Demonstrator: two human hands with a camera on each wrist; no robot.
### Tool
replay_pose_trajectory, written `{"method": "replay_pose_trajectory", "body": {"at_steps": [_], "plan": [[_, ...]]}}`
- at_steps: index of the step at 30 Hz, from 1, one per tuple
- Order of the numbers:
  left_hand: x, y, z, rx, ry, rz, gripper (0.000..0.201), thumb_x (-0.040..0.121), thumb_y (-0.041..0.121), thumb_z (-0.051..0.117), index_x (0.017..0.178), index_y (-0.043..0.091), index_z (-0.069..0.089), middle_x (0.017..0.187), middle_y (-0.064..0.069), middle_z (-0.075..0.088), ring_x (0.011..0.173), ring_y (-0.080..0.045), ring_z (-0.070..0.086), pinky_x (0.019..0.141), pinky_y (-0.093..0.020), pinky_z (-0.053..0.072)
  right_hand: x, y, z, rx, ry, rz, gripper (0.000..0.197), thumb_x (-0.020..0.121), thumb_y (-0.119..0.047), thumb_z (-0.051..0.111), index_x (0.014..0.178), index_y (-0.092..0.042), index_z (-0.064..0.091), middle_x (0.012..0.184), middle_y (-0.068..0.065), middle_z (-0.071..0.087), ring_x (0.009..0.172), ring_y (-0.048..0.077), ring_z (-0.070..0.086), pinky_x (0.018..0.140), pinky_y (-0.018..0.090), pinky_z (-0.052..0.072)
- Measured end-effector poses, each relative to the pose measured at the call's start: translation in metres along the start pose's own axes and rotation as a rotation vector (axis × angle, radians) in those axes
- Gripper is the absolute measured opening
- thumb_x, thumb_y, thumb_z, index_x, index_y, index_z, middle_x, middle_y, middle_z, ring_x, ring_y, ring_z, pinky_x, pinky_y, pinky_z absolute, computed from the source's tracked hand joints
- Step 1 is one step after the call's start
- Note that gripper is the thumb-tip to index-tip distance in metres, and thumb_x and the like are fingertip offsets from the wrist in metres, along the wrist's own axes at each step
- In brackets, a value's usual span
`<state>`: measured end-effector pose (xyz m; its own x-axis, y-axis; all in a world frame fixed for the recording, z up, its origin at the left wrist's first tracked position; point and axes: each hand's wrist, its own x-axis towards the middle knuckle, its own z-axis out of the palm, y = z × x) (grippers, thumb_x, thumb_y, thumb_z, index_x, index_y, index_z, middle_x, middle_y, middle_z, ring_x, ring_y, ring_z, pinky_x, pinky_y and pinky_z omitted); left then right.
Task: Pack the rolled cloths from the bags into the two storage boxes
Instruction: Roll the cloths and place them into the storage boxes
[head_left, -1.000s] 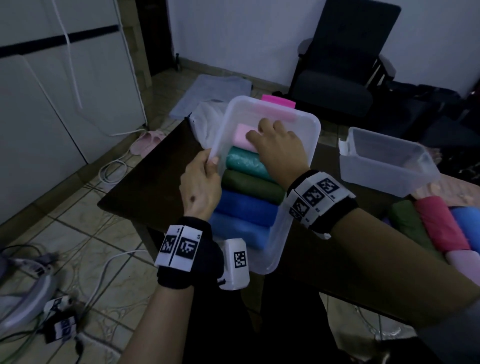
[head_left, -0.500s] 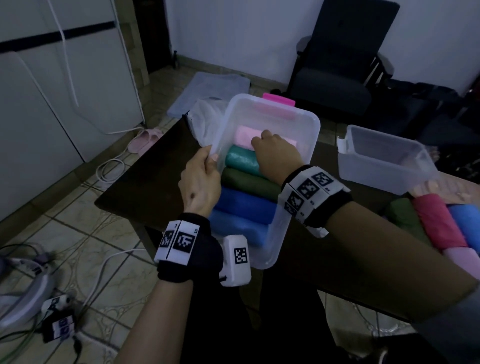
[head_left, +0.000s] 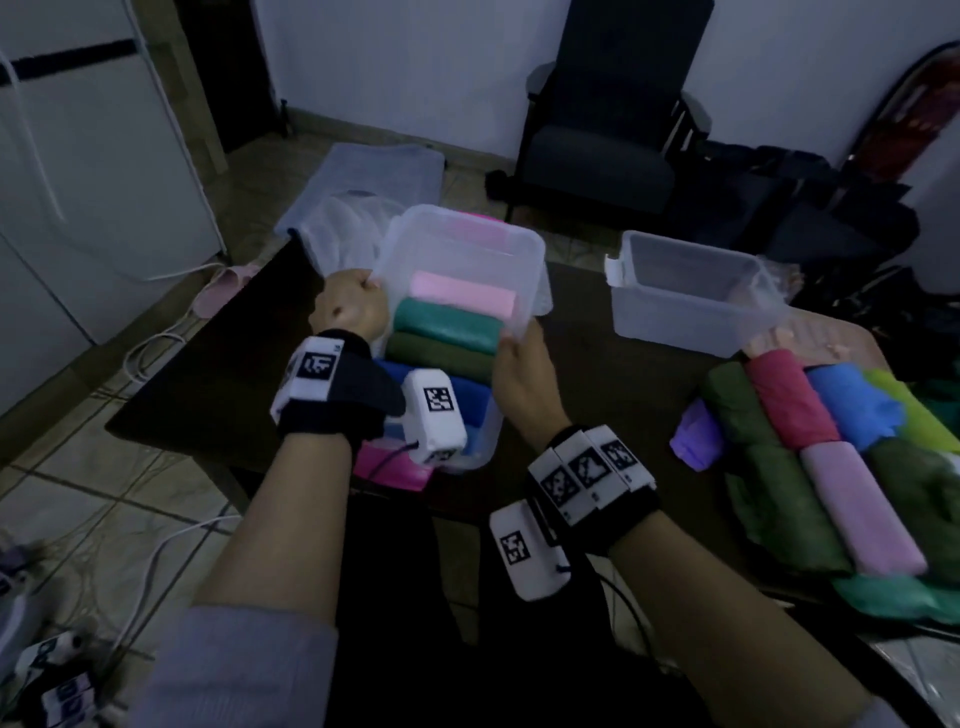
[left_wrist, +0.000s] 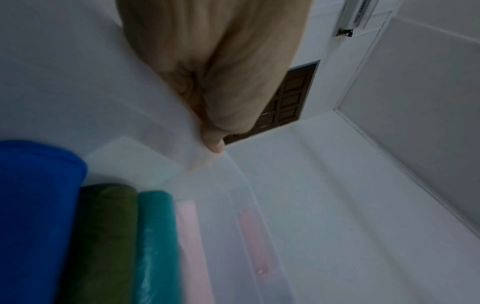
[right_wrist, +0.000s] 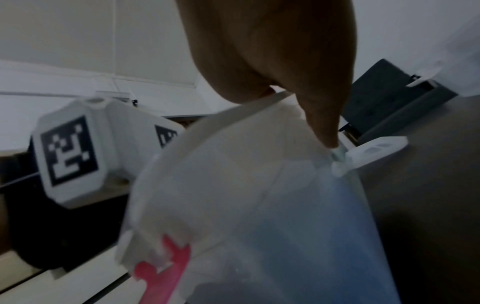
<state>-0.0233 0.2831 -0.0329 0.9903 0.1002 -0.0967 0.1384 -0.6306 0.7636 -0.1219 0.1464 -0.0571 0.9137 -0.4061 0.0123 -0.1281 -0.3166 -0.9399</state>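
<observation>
Both hands on the first box (head_left: 519, 249): left hand (head_left: 347, 312) grips its left rim, right hand (head_left: 519, 364) its right. Rolls (head_left: 447, 325) fill it, looks full I think. Next: set it down, start filling the empty box (head_left: 691, 322) from the pile (head_left: 831, 447) on the table (head_left: 597, 374)

The dark bench (head_left: 597, 374) carries two clear storage boxes (head_left: 462, 249) (head_left: 691, 306) and, at its right, a cluster of rolled cloths (head_left: 831, 457).

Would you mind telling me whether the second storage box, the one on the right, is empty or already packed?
Empty, as far as the head view shows: the right storage box has bare translucent walls and no rolls visible inside.
</observation>
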Motion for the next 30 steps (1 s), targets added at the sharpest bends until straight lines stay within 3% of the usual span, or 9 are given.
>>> {"method": "replay_pose_trajectory", "body": {"at_steps": [4, 7, 12, 15, 20, 23, 26, 28, 30], "plan": [[0.012, 0.011, 0.005, 0.159, -0.092, -0.036, 0.039, 0.098, 0.021, 0.041, 0.133, 0.006, 0.049, 0.142, -0.019, 0.043, 0.127, -0.036, 0.044, 0.104, -0.034, 0.034, 0.016, 0.006, 0.000, 0.031, -0.001, 0.075, 0.036, 0.100, -0.022, 0.034, 0.132, -0.010, 0.043, 0.120, 0.009, 0.059, 0.108, 0.024, 0.058, 0.097, 0.045, 0.046], [0.016, 0.023, 0.010, 0.269, -0.130, -0.072, 0.036, 0.102, 0.010, 0.031, 0.134, 0.002, 0.044, 0.142, -0.018, 0.042, 0.131, -0.032, 0.040, 0.105, -0.035, 0.032, 0.023, 0.005, -0.003, -0.012, -0.004, 0.126, 0.037, 0.101, -0.022, 0.032, 0.132, -0.005, 0.043, 0.126, 0.013, 0.055, 0.115, 0.029, 0.054, 0.095, 0.031, 0.042], [0.019, 0.021, 0.017, 0.495, -0.150, 0.059, 0.050, 0.099, 0.025, 0.044, 0.141, 0.004, 0.030, 0.149, -0.014, 0.031, 0.137, -0.029, 0.032, 0.110, -0.033, 0.027, 0.029, 0.007, -0.008, -0.064, -0.030, 0.161, 0.040, 0.103, -0.023, 0.028, 0.135, -0.001, 0.037, 0.133, 0.017, 0.049, 0.120, 0.032, 0.049, 0.083, 0.024, 0.033], [0.019, 0.025, 0.018, 0.570, -0.218, 0.078, 0.056, 0.096, 0.026, 0.050, 0.142, 0.003, 0.028, 0.149, -0.017, 0.029, 0.137, -0.030, 0.032, 0.110, -0.032, 0.027, 0.027, 0.007, -0.010, -0.066, -0.055, 0.161, 0.041, 0.103, -0.025, 0.029, 0.136, -0.001, 0.036, 0.133, 0.018, 0.048, 0.121, 0.032, 0.048, 0.085, 0.024, 0.033], [0.024, 0.030, 0.009, 0.593, -0.249, 0.095, 0.063, 0.086, 0.008, 0.064, 0.140, -0.002, 0.034, 0.147, -0.025, 0.028, 0.135, -0.040, 0.032, 0.108, -0.042, 0.029, 0.018, 0.013, -0.029, -0.177, -0.115, 0.152, 0.043, 0.101, -0.033, 0.034, 0.132, -0.003, 0.041, 0.131, 0.017, 0.050, 0.121, 0.031, 0.049, 0.097, 0.034, 0.039], [0.026, 0.055, 0.001, 0.339, -0.129, 0.082, 0.050, 0.093, 0.017, 0.053, 0.136, -0.005, 0.040, 0.140, -0.026, 0.040, 0.129, -0.039, 0.041, 0.103, -0.041, 0.035, 0.008, 0.033, -0.066, -0.421, -0.034, 0.184, 0.040, 0.097, -0.020, 0.044, 0.135, -0.010, 0.041, 0.136, 0.015, 0.042, 0.124, 0.029, 0.045, 0.104, 0.036, 0.038], [0.001, 0.093, -0.001, 0.185, -0.090, 0.244, 0.042, 0.094, 0.019, 0.052, 0.130, -0.002, 0.050, 0.136, -0.021, 0.048, 0.124, -0.036, 0.046, 0.103, -0.038, 0.036, -0.004, 0.056, -0.114, -0.682, 0.136, 0.245, 0.040, 0.092, -0.013, 0.046, 0.132, -0.011, 0.042, 0.135, 0.014, 0.039, 0.126, 0.032, 0.038, 0.100, 0.043, 0.037], [-0.035, 0.117, 0.003, 0.108, -0.155, 0.349, 0.039, 0.094, 0.025, 0.053, 0.129, 0.008, 0.054, 0.134, -0.012, 0.052, 0.122, -0.028, 0.048, 0.104, -0.035, 0.036, -0.012, 0.067, -0.145, -0.826, 0.232, 0.303, 0.039, 0.089, -0.012, 0.048, 0.127, -0.008, 0.042, 0.133, 0.015, 0.038, 0.125, 0.033, 0.036, 0.097, 0.044, 0.037], [-0.082, 0.130, 0.013, 0.037, -0.337, 0.412, 0.033, 0.095, 0.031, 0.051, 0.125, 0.018, 0.055, 0.120, 0.000, 0.053, 0.110, -0.018, 0.049, 0.093, -0.033, 0.038, -0.018, 0.078, -0.172, -0.946, 0.306, 0.355, 0.036, 0.091, -0.013, 0.046, 0.124, -0.004, 0.041, 0.132, 0.018, 0.039, 0.124, 0.035, 0.037, 0.094, 0.042, 0.038]]}}
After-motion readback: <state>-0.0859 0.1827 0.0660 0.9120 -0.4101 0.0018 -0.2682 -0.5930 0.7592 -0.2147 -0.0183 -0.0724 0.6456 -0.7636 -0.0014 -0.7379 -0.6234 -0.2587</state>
